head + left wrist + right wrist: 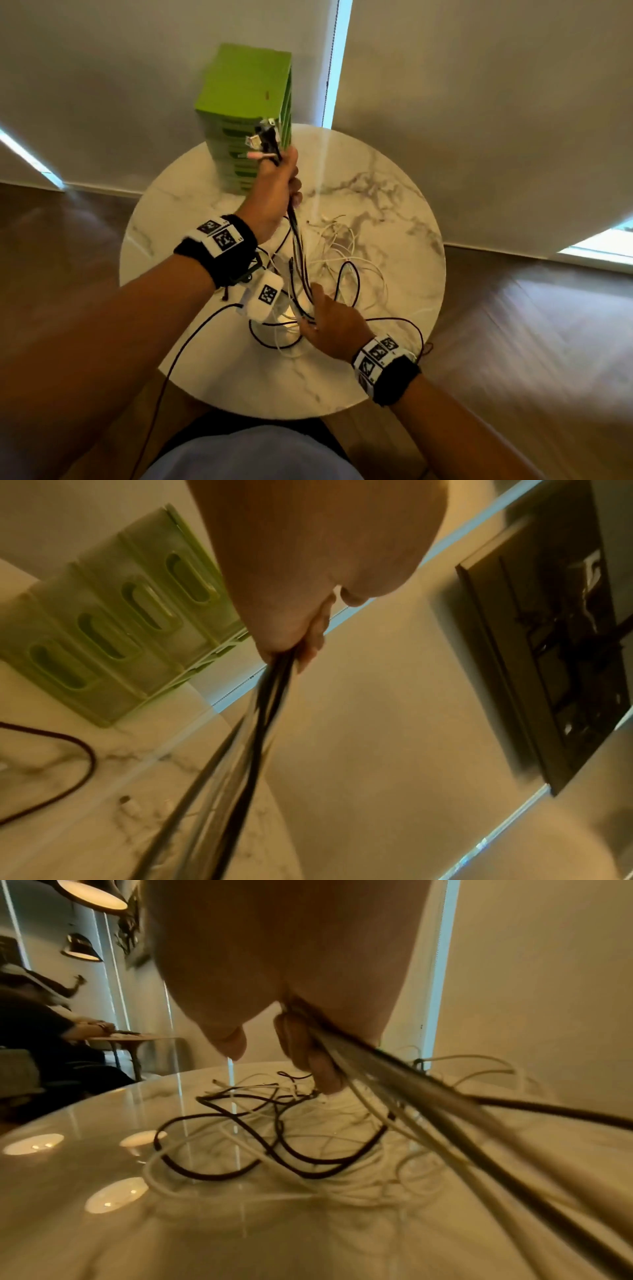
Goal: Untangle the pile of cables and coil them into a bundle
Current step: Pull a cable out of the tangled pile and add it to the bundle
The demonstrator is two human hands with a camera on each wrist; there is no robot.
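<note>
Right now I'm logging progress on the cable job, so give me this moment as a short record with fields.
surface: round marble table
left hand: raised, grips the gathered cable ends, plugs sticking out above the fist
right hand: lower, near the tabletop, fingers curled round the same strands
held strands: black and white, stretched between both hands
loose cables: black and white loops, tangled on the table
coiling: not begun
background: green drawer unit at the table's far edge
</note>
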